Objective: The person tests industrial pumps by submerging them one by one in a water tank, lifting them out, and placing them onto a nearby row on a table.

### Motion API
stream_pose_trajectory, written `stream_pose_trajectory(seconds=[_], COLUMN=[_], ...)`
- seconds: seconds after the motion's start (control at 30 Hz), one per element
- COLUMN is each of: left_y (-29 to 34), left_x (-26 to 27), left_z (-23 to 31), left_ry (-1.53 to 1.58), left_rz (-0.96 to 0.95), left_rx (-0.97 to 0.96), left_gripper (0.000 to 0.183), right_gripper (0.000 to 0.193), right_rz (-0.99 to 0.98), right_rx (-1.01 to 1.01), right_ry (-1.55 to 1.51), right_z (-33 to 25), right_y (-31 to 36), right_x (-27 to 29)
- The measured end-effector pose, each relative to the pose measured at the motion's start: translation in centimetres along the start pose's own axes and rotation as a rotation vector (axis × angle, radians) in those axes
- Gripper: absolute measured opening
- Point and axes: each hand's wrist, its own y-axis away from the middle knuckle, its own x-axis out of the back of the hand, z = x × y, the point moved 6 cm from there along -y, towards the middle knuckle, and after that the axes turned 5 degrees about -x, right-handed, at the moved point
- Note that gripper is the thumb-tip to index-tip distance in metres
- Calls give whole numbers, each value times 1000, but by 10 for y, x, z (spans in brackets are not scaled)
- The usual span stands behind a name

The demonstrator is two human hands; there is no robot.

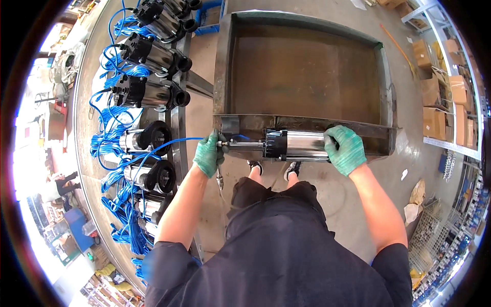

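Observation:
A steel pump body [305,145] with a black ribbed end [276,144] lies sideways across the near ledge of a metal tank [302,123]. My right hand [346,149], in a green glove, curls over the silver end of that body. My left hand [207,154], gloved too, is closed around the outer end of a slim metal tool [245,146] that reaches to the black end. A metal hose fitting [220,180] hangs below this hand. A blue cable [179,139] runs in from the left and passes behind my left fingers.
Several black-and-silver pumps [148,94] and coiled blue cables [125,227] cover the bench at left. Brownish water [307,71] appears to fill the tank. Shelving [452,146] with cardboard boxes [434,123] and a wire basket [434,225] stand at right. My shoes [292,170] are below the ledge.

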Motion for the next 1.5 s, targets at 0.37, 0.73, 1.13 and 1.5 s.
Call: stream_pose_trajectory(seconds=[0.37, 0.73, 1.13, 1.5], left_y=[0, 6, 99, 127], left_x=[-11, -10, -139, -292], left_z=[5, 5, 40, 16], left_ry=[-176, -191, 339, -714], left_rz=[59, 84, -198, -595], left_rx=[-46, -78, -306, -968], left_gripper=[33, 34, 33, 82], right_gripper=[9, 9, 50, 82], right_rz=[38, 21, 9, 98], right_rx=[49, 9, 206, -66], right_ry=[-4, 10, -236, 100], right_z=[-4, -4, -86, 31], right_y=[-3, -2, 60, 165], right_x=[1, -3, -7, 167])
